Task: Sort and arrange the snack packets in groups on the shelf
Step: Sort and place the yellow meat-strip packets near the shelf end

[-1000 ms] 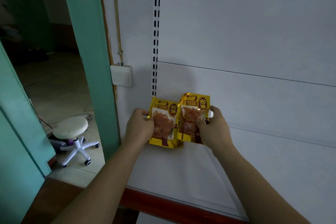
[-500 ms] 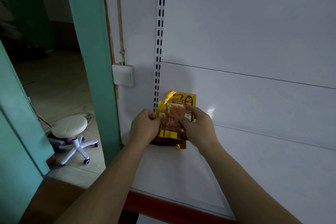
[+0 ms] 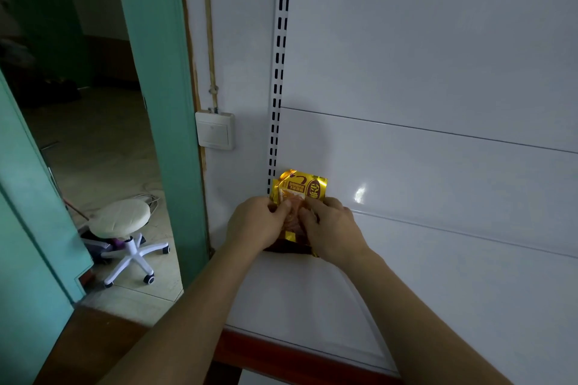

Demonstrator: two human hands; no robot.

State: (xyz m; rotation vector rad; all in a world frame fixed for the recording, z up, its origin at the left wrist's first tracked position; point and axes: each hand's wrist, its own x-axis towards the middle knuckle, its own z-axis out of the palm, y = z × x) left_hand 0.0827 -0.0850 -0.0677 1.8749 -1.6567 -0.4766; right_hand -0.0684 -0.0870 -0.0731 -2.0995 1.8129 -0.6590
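Two gold snack packets point(image 3: 308, 189) stand stacked one in front of the other at the back left corner of the white shelf point(image 3: 438, 306), upright against the back panel. My left hand point(image 3: 255, 223) pinches their left edge. My right hand point(image 3: 330, 228) grips the right side, with its fingers curled over the front packet. Both hands cover the lower half of the packets.
A slotted white upright point(image 3: 278, 72) runs up the back panel just left of the packets. A wall switch point(image 3: 215, 134) sits further left. Beyond the green door frame point(image 3: 162, 87) stands a white wheeled stool point(image 3: 123, 228) on a tiled floor. The shelf's front edge is red point(image 3: 281, 359).
The two packets were held side by side; I have brought them together into an overlapping stack and moved them left into the corner, with my hands now close together.
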